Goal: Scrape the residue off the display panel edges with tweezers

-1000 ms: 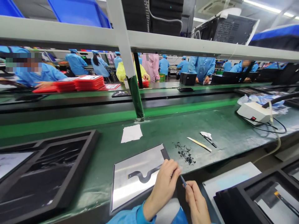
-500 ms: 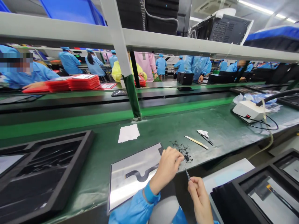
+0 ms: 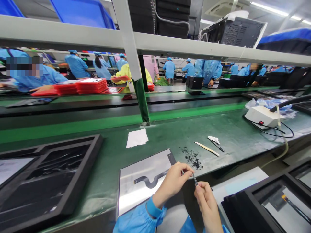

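Observation:
My right hand [image 3: 206,202] grips slim dark tweezers [image 3: 195,180], their tips pointing up and away from me. My left hand [image 3: 175,178] is closed in a pinch at the tweezers' tips; what lies between its fingertips is too small to make out. Beneath my left forearm, a flat display panel [image 3: 131,199] with a shiny silver back lies on the bench edge. A black S-shaped flex cable [image 3: 151,183] runs across it, partly hidden by my left hand. Beyond the hands lies a scatter of small black scraps [image 3: 193,158].
On the green bench [image 3: 167,137] are white paper sheets [image 3: 137,138], a pale pointed stick [image 3: 206,149], and a black tool [image 3: 217,145]. Black foam trays flank me, one left [image 3: 80,181], one right [image 3: 239,207]. A white box [image 3: 262,117] stands far right. Co-workers sit across the line.
My left hand has come down and towards me, meeting the tweezers' tips. The tweezers stay in my right hand. The whole view has shifted slightly.

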Demonstrator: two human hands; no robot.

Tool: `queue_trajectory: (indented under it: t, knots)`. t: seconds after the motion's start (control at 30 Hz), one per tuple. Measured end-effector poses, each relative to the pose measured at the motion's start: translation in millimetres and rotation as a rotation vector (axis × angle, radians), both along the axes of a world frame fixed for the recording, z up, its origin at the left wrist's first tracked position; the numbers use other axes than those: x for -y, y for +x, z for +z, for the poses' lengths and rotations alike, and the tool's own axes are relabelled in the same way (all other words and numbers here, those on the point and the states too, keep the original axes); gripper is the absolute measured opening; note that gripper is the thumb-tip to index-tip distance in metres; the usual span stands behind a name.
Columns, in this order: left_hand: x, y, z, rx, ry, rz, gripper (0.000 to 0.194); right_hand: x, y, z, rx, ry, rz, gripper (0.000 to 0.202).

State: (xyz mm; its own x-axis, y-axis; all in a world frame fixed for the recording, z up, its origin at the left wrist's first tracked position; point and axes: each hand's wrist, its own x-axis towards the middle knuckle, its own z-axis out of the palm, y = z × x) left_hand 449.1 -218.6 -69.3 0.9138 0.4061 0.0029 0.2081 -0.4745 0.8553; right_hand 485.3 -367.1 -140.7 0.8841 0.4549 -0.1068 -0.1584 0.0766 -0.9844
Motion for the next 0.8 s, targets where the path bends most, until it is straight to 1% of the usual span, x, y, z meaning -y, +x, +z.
queue_trajectory:
  t: [0.1,0.2,0.33,0.43,0.5,0.6,0.67,0.8]
  knots:
    - [3.4,1.4,0.6,0.010,0.015,0.000,0.019,-0.4,0.4,0.1,0.014,-0.016,-0.017,0.049]
    - [10.1,3.3,0.0,0.049,0.065,0.005,0.020,-1.1,1.2,0.4,0.068,-0.061,-0.054,0.050]
    - [19.8,5.0,-3.0,0.116,0.162,0.026,0.021,-0.5,0.6,2.0,0.230,-0.222,-0.151,0.049]
    - [21.9,5.5,-3.1,0.155,0.228,0.043,0.022,1.5,-0.9,3.0,0.331,-0.355,-0.207,0.052]
    - [20.1,6.2,-1.4,0.173,0.262,0.058,0.023,2.8,-1.5,3.6,0.389,-0.415,-0.234,0.055]
    - [13.9,9.9,1.6,0.187,0.302,0.065,0.023,4.4,-1.3,4.4,0.445,-0.444,-0.251,0.055]
    - [7.2,14.4,2.2,0.190,0.330,0.073,0.022,5.7,-0.8,4.3,0.450,-0.443,-0.239,0.054]
    - [-11.9,27.1,0.7,0.172,0.407,0.148,0.024,10.7,2.3,-0.4,0.407,-0.437,-0.226,0.051]
